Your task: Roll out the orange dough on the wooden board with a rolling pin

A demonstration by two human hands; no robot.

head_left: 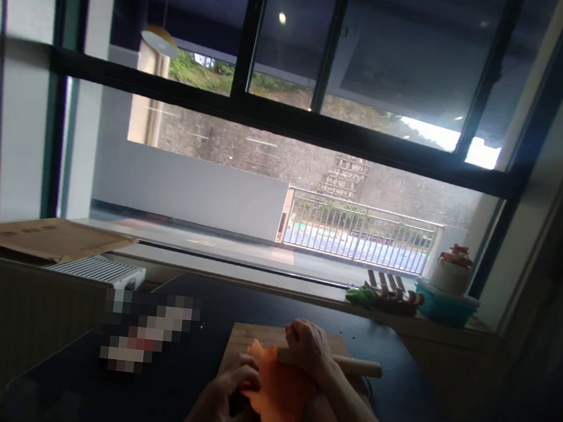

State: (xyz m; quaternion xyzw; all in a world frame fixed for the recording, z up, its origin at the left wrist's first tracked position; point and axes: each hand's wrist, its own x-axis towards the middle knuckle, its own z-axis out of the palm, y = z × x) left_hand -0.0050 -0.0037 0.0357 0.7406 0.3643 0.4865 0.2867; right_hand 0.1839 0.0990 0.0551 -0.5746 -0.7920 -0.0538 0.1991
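Note:
A thin, flattened orange sheet of dough or clay (278,392) with ragged edges lies over a wooden board (241,334). My left hand (238,384) is at the sheet's left edge, its fingers curled and closed on that edge. Above the sheet's upper right part, my right hand (308,348) wraps around a wooden rolling pin (358,366). One end of the pin sticks out to the right of the hand, and its other end shows at the sheet's upper edge. My palm hides the middle of the pin.
The board rests on a dark table (182,388). A blurred-out pale object (147,338) lies on the left. Behind are a radiator (99,271), a brown paper sheet (47,237), and a windowsill with a teal box (446,301) and a green-and-brown item (378,295).

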